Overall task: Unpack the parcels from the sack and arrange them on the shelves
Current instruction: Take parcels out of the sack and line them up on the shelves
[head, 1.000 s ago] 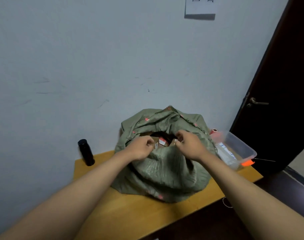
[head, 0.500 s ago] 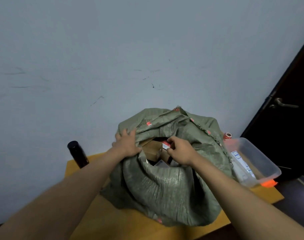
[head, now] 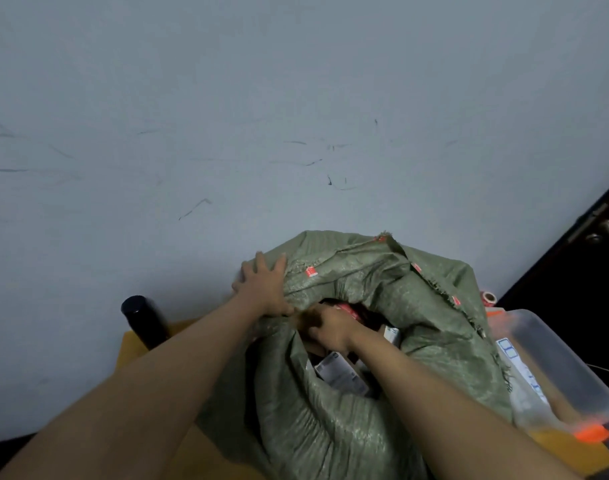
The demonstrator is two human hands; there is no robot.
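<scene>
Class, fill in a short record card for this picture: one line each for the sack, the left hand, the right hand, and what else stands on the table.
sack: green woven sack, mouth open, parcels visible inside
left hand: left hand flat on sack's upper edge
right hand: right hand reaching into the opening; grip unclear
table: wooden table
also there: black bottle; clear plastic bin

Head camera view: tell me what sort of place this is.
Probably a parcel sorting or storage room: a green woven sack of labelled parcels on a wooden table, bare scuffed wall, clear plastic bin.
</scene>
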